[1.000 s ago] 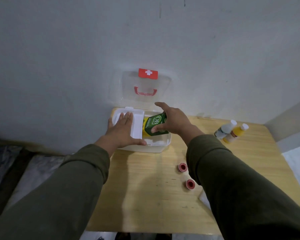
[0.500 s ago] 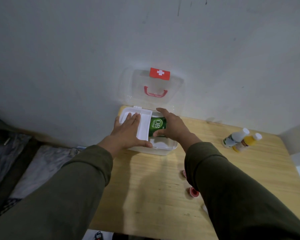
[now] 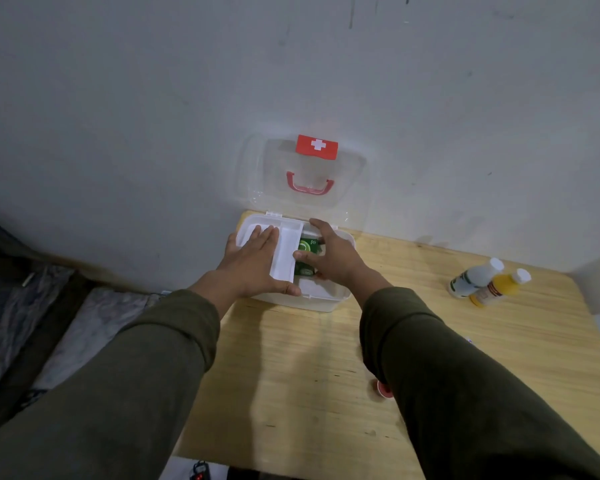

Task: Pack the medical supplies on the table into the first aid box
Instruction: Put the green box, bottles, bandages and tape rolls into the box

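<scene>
The white first aid box (image 3: pixel 321 301) stands open at the table's far left, its clear lid (image 3: pixel 305 174) with a red cross and red handle leaning on the wall. My left hand (image 3: pixel 253 265) lies flat on the white inner tray (image 3: pixel 284 258), fingers apart. My right hand (image 3: pixel 329 256) is down inside the box, its fingers around a green packet (image 3: pixel 307 249) that lies mostly below the rim. A white bottle (image 3: pixel 471 277) and a yellow bottle (image 3: pixel 497 287) lie together at the far right. A red tape roll (image 3: pixel 381 388) peeks out beside my right sleeve.
The light wooden table (image 3: pixel 291 375) butts against a grey wall. Its left edge drops to a dark patterned floor covering (image 3: pixel 49 323). My right forearm hides part of the table's right half.
My right hand has lowered the green packet from above the rim down into the box. The left hand stayed on the tray. The camera shifted, so the scene sits more to the right.
</scene>
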`<state>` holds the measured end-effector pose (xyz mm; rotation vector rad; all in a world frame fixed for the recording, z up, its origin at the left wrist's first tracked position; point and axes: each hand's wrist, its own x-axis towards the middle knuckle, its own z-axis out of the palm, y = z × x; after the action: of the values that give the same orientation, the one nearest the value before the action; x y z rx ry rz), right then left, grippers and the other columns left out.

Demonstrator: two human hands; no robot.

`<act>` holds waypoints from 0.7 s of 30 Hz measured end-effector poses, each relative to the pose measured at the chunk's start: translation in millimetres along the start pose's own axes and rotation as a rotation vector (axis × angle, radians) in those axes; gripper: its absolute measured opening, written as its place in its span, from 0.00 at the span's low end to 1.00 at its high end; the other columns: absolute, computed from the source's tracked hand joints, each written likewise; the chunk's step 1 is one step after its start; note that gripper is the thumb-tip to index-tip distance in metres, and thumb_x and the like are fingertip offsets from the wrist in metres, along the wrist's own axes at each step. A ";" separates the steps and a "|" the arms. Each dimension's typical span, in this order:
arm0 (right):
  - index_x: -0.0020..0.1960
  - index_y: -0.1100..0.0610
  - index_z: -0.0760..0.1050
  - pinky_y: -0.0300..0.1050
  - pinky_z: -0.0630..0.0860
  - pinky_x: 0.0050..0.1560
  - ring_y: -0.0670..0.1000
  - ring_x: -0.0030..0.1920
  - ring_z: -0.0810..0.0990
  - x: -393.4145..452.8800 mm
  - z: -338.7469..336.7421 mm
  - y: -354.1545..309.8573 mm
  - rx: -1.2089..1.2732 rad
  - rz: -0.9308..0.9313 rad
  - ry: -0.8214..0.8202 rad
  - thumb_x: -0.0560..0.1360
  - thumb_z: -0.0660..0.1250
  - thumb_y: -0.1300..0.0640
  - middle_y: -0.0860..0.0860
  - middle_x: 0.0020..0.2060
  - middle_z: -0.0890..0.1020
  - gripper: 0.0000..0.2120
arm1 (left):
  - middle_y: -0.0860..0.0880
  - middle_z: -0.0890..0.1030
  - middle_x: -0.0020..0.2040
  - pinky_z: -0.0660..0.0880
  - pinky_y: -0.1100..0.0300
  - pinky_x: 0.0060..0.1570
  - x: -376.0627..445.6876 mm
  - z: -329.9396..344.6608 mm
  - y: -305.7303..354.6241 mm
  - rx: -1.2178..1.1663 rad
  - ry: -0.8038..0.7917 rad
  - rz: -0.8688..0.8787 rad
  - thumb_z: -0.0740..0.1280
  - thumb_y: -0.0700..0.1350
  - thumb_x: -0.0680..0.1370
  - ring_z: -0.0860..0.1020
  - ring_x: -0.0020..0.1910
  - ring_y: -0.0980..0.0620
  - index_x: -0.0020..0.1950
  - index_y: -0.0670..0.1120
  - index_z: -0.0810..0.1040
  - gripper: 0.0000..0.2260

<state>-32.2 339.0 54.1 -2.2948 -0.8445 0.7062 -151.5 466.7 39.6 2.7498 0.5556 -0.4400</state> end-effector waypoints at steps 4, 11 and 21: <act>0.75 0.48 0.52 0.53 0.73 0.63 0.59 0.63 0.74 -1.6 8.4 -0.4 0.008 0.016 0.013 0.73 0.67 0.44 0.59 0.66 0.73 0.37 | 0.49 0.42 0.79 0.40 0.40 0.72 -0.6 -0.1 0.0 0.004 -0.001 0.000 0.60 0.75 0.65 0.40 0.77 0.49 0.77 0.46 0.38 0.54; 0.75 0.49 0.54 0.55 0.73 0.62 0.59 0.64 0.73 -2.2 12.4 3.3 0.125 0.022 0.085 0.73 0.68 0.47 0.58 0.67 0.71 0.36 | 0.49 0.42 0.79 0.40 0.40 0.72 -1.1 -1.2 0.5 0.008 -0.001 0.005 0.60 0.75 0.64 0.40 0.77 0.49 0.77 0.46 0.38 0.54; 0.74 0.51 0.56 0.52 0.69 0.64 0.58 0.66 0.71 -0.6 13.6 3.0 0.055 0.024 0.130 0.74 0.66 0.44 0.59 0.67 0.71 0.34 | 0.49 0.46 0.79 0.41 0.39 0.72 -0.7 -0.5 0.9 -0.008 0.036 0.011 0.61 0.73 0.65 0.43 0.78 0.48 0.77 0.46 0.41 0.52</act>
<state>-40.1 341.3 42.9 -2.2781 -0.7298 0.5766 -151.6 465.9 40.5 2.7569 0.5497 -0.3862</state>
